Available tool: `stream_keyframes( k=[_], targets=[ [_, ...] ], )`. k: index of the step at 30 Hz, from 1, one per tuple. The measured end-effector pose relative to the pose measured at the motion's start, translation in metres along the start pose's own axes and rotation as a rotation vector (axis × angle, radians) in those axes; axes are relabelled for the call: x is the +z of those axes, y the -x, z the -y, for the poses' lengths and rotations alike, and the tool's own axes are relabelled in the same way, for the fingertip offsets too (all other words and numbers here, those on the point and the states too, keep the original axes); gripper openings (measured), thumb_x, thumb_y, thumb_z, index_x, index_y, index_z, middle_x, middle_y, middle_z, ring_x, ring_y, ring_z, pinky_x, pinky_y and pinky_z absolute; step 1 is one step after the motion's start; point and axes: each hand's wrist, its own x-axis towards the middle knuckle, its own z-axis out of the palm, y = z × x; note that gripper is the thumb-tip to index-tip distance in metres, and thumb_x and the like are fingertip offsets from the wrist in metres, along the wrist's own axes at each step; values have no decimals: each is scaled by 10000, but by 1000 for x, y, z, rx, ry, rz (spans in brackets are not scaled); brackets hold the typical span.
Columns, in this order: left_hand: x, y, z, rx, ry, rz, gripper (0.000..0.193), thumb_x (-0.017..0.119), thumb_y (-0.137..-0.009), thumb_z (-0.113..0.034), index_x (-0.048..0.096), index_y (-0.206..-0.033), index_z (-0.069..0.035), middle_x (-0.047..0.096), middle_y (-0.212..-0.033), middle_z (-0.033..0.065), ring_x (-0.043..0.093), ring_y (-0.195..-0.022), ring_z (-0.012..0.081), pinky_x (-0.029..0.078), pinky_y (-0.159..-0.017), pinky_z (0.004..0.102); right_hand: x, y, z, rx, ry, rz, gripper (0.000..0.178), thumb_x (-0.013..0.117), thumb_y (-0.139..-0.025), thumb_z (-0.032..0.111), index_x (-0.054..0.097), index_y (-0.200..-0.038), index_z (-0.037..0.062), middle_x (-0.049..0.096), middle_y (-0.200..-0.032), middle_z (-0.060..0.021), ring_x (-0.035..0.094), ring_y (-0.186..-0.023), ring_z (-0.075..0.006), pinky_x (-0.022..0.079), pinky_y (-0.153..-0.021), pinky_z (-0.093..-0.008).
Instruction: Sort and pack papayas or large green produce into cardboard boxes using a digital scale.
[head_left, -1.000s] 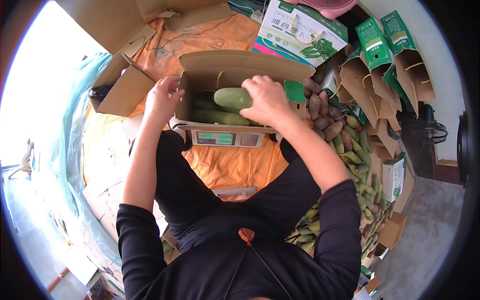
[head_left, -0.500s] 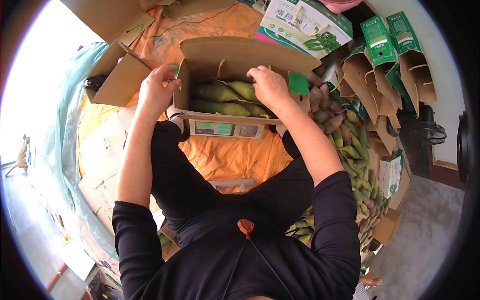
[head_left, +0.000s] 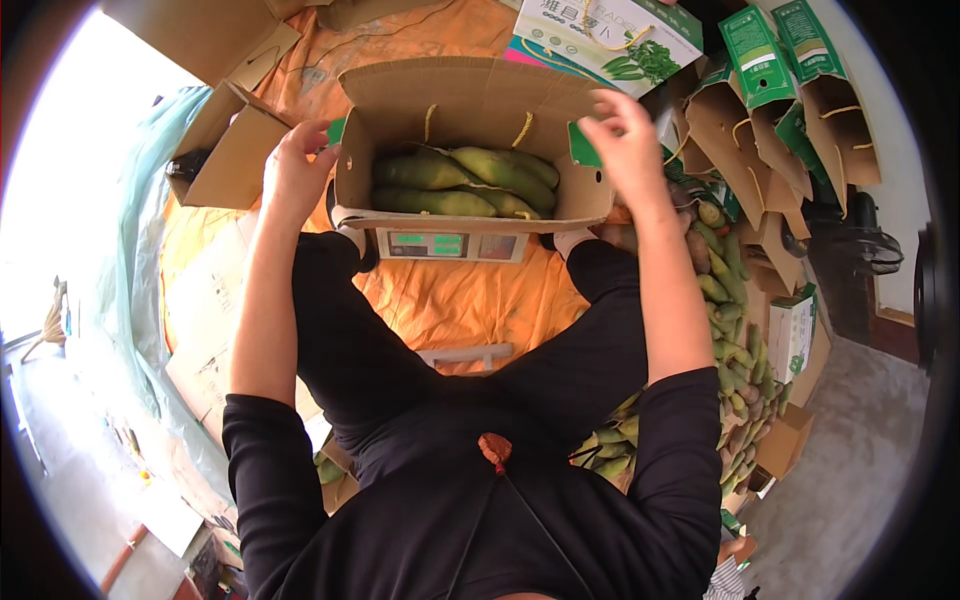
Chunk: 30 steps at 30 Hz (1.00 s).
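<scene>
In front of me a cardboard box (head_left: 470,85) stands with its long back flap raised, on a white scale (head_left: 420,246) with lit green displays. Several long green radishes (head_left: 500,172) lie side by side in it, and yellow cord handles (head_left: 525,130) show on its back wall. My left hand (head_left: 298,172) is at the box's left end, its fingertips by a small green side flap (head_left: 337,131), thumb and fingers apart. By the right-hand green flap (head_left: 584,146) is my right hand (head_left: 628,145), fingers bent and spread, with nothing visible in it.
Radishes (head_left: 735,370) are heaped to my right. Opened green-and-brown cartons (head_left: 765,130) stand at the far right, beyond a printed white carton (head_left: 610,40). Another open carton (head_left: 240,150) sits at left. An orange sheet (head_left: 440,310) covers the floor between my legs.
My right hand has moved from over the radishes out to the box's right end. The left hand has shifted slightly left. All the radishes in the box now show more fully.
</scene>
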Motion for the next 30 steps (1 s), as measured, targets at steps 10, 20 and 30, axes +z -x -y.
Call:
stream_keyframes(
  k=[10, 20, 30],
  targets=[
    [4, -2, 3, -57, -112, 16, 458, 701, -814, -220, 572, -1235, -93, 681, -1040, 100, 644, -995, 244, 487, -877, 368, -24, 15, -66, 693, -197, 151, 427, 653, -893, 270, 581, -1217, 1, 650, -1116, -127, 595, -1012, -180, 477, -844, -333],
    [-2, -4, -2, -385, 203, 254, 642, 688, -835, -385, 471, -1360, -84, 584, -1229, 163, 539, -1171, 275, 429, -953, 445, -15, 18, -87, 913, -262, 288, 496, 471, -958, 469, 527, -1300, 114, 535, -1272, -68, 490, -1139, -248, 419, -877, -429],
    [-4, -27, -2, -578, 336, 648, 683, 579, -891, -517, 400, -1405, -103, 494, -1334, 107, 409, -1279, 312, 276, -1042, 629, -16, 16, -88, 913, -288, 278, 555, 453, -951, 514, 500, -1339, 120, 522, -1291, -53, 499, -1102, -221, 421, -861, -413]
  ],
)
